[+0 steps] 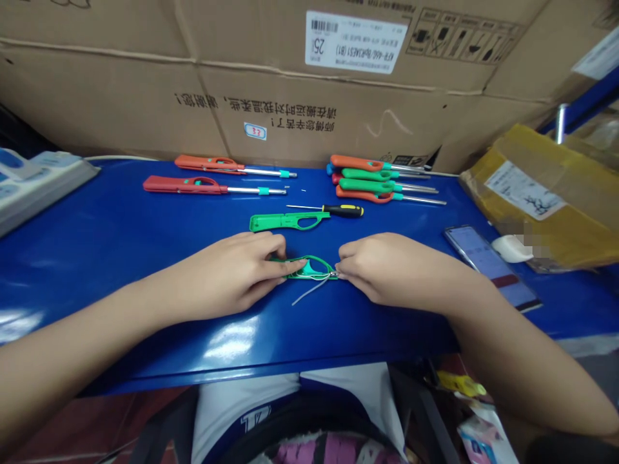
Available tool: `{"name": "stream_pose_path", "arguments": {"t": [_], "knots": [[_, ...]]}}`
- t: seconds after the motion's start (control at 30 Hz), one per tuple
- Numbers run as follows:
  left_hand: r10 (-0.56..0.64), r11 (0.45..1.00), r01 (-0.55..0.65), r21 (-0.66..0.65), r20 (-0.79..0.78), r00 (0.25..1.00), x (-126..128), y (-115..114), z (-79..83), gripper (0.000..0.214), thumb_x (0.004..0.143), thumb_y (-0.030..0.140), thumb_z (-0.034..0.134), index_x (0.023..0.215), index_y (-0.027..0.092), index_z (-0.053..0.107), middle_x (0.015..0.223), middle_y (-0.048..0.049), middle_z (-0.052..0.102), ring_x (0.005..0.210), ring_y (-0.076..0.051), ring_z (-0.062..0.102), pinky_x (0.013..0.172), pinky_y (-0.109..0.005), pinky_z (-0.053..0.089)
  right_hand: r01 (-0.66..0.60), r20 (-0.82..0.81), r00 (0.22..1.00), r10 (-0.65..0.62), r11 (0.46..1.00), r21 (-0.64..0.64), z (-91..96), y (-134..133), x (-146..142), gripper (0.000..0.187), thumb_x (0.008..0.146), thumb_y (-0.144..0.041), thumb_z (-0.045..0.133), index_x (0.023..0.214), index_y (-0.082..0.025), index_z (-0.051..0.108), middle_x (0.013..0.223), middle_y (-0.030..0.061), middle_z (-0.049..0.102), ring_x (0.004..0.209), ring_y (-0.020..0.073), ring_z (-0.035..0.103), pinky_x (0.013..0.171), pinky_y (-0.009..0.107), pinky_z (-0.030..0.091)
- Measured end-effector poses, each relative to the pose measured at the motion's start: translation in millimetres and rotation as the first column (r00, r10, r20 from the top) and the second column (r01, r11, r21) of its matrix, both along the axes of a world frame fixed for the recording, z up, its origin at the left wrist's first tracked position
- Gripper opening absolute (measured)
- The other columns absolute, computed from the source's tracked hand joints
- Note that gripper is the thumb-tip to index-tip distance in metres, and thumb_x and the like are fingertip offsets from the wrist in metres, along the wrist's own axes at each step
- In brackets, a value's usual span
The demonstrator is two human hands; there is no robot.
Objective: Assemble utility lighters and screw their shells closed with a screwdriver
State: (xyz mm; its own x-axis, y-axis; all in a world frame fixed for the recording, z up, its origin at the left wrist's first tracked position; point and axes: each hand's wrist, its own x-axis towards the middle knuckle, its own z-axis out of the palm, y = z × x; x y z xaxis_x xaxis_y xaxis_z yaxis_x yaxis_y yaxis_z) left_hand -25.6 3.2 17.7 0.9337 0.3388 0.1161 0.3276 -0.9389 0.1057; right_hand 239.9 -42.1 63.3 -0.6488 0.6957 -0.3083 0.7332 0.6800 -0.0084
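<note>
My left hand (246, 267) is closed on an opened green lighter housing (320, 264), its index finger pressing the turquoise trigger piece. A thin grey wire (308, 293) trails from the housing's right end over the table. At that same end my right hand (382, 264) pinches a small metal part (333, 275), mostly hidden by the fingers. Behind the hands lies the loose other half of a green housing (280, 222). A small screwdriver (342, 211) with a black and yellow handle rests against its right tip.
Two red-orange lighters (186, 185) lie at the back left, and a pile of orange and green lighters (367, 185) at the back right. A cardboard box (242, 84) walls off the back. To the right are a phone (488, 264), a white case (511, 249) and a taped parcel (541, 193); a power strip (43, 183) sits left.
</note>
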Motion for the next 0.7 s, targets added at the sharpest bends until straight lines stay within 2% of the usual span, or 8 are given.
{"name": "stream_pose_path", "arguments": {"t": [0.17, 0.37, 0.53, 0.7], "knots": [[0.002, 1.0, -0.002, -0.014, 0.029, 1.0, -1.1, 0.7, -0.5, 0.04, 0.103, 0.024, 0.048, 0.141, 0.027, 0.061, 0.101, -0.0083, 0.061, 0.089, -0.022, 0.06, 0.079, -0.033, 0.051, 0.018, -0.148, 0.989, -0.023, 0.999, -0.034, -5.3, 5.9, 7.1, 0.021, 0.097, -0.014, 0.053, 0.085, -0.016, 0.07, 0.086, 0.0059, 0.069, 0.081, 0.0195, 0.063, 0.067, 0.031, 0.035], [-0.004, 1.0, 0.004, 0.005, 0.015, 1.0, -1.4, 0.6, -1.6, 0.044, 0.1, 0.021, 0.051, 0.142, 0.028, 0.06, 0.101, -0.0079, 0.06, 0.087, -0.021, 0.06, 0.078, -0.034, 0.051, 0.013, -0.21, 0.977, -0.024, 0.999, -0.053, -9.2, 10.8, 13.3, 0.021, 0.094, -0.011, 0.056, 0.077, -0.016, 0.069, 0.081, 0.004, 0.067, 0.077, 0.017, 0.061, 0.067, 0.03, 0.036], [-0.006, 1.0, 0.006, 0.019, 0.013, 1.0, -1.1, -1.2, -2.5, 0.043, 0.1, 0.022, 0.051, 0.142, 0.027, 0.06, 0.1, -0.0079, 0.059, 0.086, -0.021, 0.059, 0.076, -0.034, 0.051, 0.017, -0.184, 0.983, -0.026, 0.999, -0.051, -6.8, 10.4, 12.9, 0.02, 0.093, -0.01, 0.058, 0.078, -0.016, 0.069, 0.081, 0.0036, 0.068, 0.077, 0.0169, 0.062, 0.066, 0.029, 0.036], [-0.008, 1.0, 0.007, 0.029, 0.026, 1.0, -0.5, -3.3, -2.0, 0.042, 0.1, 0.023, 0.052, 0.14, 0.025, 0.062, 0.097, -0.0079, 0.059, 0.082, -0.02, 0.058, 0.074, -0.032, 0.05, 0.027, -0.055, 0.998, -0.028, 1.0, -0.014, -2.9, 7.7, 9.7, 0.021, 0.093, -0.009, 0.057, 0.079, -0.017, 0.071, 0.083, 0.004, 0.069, 0.078, 0.0185, 0.064, 0.064, 0.03, 0.034]]}}
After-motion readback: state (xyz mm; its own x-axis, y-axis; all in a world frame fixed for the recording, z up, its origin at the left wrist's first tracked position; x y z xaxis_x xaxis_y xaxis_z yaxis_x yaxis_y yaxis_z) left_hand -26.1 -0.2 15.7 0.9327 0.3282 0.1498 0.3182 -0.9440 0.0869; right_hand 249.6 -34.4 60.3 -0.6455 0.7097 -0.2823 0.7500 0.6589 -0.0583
